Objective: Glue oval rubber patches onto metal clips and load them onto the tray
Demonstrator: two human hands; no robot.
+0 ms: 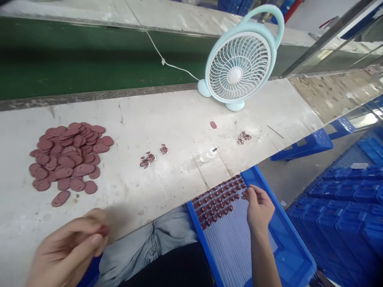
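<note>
My left hand point(70, 247) hovers at the near edge of the white bench point(167, 127), fingers pinched on a small reddish-brown oval piece that barely shows. My right hand point(259, 207) reaches into a blue tray point(291, 255) on my lap, fingertips touching the rows of small brown figures point(218, 201) laid on a ribbed white sheet; whether it grips one I cannot tell. A heap of reddish-brown oval pieces point(68, 157) lies on the bench to the left.
A pale blue desk fan point(241, 65) stands at the back of the bench, its cord trailing left. Small clumps of brown bits point(148, 158) and a little glue bottle point(209, 153) lie mid-bench. Blue crates point(350, 199) are stacked at right.
</note>
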